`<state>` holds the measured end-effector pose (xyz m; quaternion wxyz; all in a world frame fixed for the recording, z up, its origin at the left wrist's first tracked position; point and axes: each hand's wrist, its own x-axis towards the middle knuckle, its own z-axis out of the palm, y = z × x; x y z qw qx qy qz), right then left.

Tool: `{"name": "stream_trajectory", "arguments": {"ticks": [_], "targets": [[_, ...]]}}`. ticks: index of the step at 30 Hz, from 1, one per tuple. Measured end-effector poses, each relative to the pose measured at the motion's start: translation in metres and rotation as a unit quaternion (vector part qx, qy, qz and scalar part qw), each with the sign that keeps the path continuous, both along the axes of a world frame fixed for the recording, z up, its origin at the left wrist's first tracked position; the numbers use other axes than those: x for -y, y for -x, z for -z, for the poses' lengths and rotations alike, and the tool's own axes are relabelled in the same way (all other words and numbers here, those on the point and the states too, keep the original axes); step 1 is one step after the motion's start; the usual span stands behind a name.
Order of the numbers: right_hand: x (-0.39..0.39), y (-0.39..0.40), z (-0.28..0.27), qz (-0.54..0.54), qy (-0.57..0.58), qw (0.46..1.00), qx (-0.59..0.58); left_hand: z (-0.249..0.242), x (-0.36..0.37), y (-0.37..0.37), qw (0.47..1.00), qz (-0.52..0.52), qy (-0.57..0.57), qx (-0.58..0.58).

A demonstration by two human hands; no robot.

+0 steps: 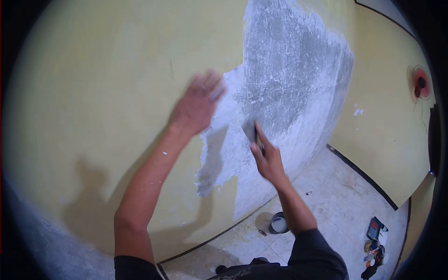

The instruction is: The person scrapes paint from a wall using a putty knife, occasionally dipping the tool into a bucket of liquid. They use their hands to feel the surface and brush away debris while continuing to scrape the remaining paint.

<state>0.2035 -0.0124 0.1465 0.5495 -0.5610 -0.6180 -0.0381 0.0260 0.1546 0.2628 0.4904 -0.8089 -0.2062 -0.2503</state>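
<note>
Yellow paint covers much of the wall, and a large patch of it is bare, rough grey and white plaster. My left hand is raised at the patch's left edge, its fingers smeared by motion; whether it touches the wall cannot be made out. In my right hand is a scraper, its blurred flat blade pointing up and left over the lower part of the patch. The fingers are wrapped round its handle.
A dark bucket stands on the tiled floor below my right forearm. Farther right lie a dark tray and a cluster of small items. A red fan is at the right wall. Small debris dots the floor.
</note>
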Motion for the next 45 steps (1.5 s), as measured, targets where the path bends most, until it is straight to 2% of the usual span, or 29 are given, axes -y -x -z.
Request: {"name": "stream_trajectory", "arguments": {"ticks": [1,2,3,4,5,6,7,8,10,12,14,18,20,22,23,25,26,28,30,31,32,34,36,37,39,41,42,44,45], "targets": [[0.005,-0.007,0.043,0.006,-0.056,0.998,0.016,0.019,-0.006,-0.008,0.994,0.043,0.049,-0.088],[0.032,0.001,0.062,-0.004,0.090,0.988,-0.129,0.035,-0.007,-0.012,0.977,0.081,0.101,-0.172],[0.051,0.002,0.082,0.025,0.216,0.954,-0.206,0.040,0.007,-0.010,0.960,0.136,0.205,-0.137],[0.049,-0.015,0.154,0.037,0.190,0.959,-0.206,0.044,0.021,-0.008,0.929,0.189,0.302,-0.099],[0.053,-0.029,0.209,0.024,0.229,0.946,-0.226,0.047,0.028,-0.005,0.945,0.231,0.230,-0.036],[0.076,-0.022,0.198,-0.020,0.321,0.887,-0.331,0.055,0.039,-0.003,0.950,0.214,0.226,-0.031],[0.094,-0.019,0.198,-0.044,0.345,0.878,-0.329,0.066,0.052,-0.002,0.855,0.267,0.426,0.130],[0.106,-0.020,0.199,-0.068,0.369,0.868,-0.325,0.080,0.067,-0.004,0.694,0.305,0.586,0.287],[0.118,-0.023,0.203,-0.111,0.350,0.869,-0.333,0.136,0.084,-0.021,0.705,0.204,0.637,0.236],[0.119,-0.023,0.192,-0.147,0.324,0.868,-0.347,0.170,0.130,-0.046,0.752,0.149,0.617,0.180],[0.123,-0.039,0.171,-0.196,0.257,0.862,-0.391,0.188,0.157,-0.075,0.605,0.129,0.768,0.164],[0.118,-0.070,0.174,-0.235,0.252,0.897,-0.277,0.185,0.170,-0.092,0.573,0.084,0.786,0.215],[0.114,-0.080,0.168,-0.196,0.230,0.935,-0.187,0.185,0.171,-0.091,0.645,0.123,0.693,0.297],[0.115,-0.085,0.160,-0.163,0.233,0.947,-0.148,0.183,0.167,-0.086,0.518,0.165,0.727,0.420],[0.110,-0.081,0.163,-0.152,0.146,0.967,-0.143,0.175,0.166,-0.086,0.508,0.172,0.715,0.449],[0.117,-0.081,0.143,-0.154,0.212,0.955,-0.141,0.188,0.185,-0.089,0.476,0.154,0.720,0.481],[0.118,-0.078,0.152,-0.150,0.223,0.952,-0.144,0.193,0.187,-0.093,0.463,0.172,0.758,0.426],[0.109,-0.073,0.165,-0.195,0.133,0.952,-0.197,0.195,0.186,-0.095,0.452,0.193,0.790,0.366],[0.112,-0.070,0.156,-0.182,0.161,0.953,-0.179,0.198,0.180,-0.092,0.496,0.124,0.788,0.342],[0.116,-0.071,0.152,-0.184,0.199,0.949,-0.161,0.199,0.176,-0.087,0.465,0.122,0.789,0.382],[0.114,-0.071,0.150,-0.192,0.232,0.943,-0.141,0.202,0.177,-0.085,0.469,0.122,0.787,0.383],[0.110,-0.075,0.176,-0.242,0.289,0.909,-0.176,0.200,0.177,-0.075,0.600,0.082,0.694,0.391],[0.110,-0.073,0.192,-0.255,0.310,0.874,-0.275,0.192,0.174,-0.064,0.520,0.057,0.748,0.408],[0.110,-0.071,0.198,-0.258,0.296,0.881,-0.266,0.190,0.171,-0.061,0.531,0.068,0.739,0.409],[0.107,-0.064,0.194,-0.176,0.252,0.925,-0.223,0.187,0.163,-0.058,0.579,0.152,0.725,0.342],[0.103,-0.051,0.180,-0.035,0.131,0.989,-0.062,0.186,0.165,-0.055,0.571,0.196,0.745,0.283],[0.093,-0.049,0.175,-0.008,-0.004,1.000,0.004,0.184,0.167,-0.055,0.561,0.238,0.761,0.221],[0.093,-0.047,0.148,0.036,-0.033,0.996,0.073,0.177,0.175,-0.043,0.564,0.253,0.735,0.277],[0.092,-0.050,0.142,0.020,-0.007,0.997,0.080,0.189,0.185,-0.043,0.545,0.246,0.756,0.267]]}}
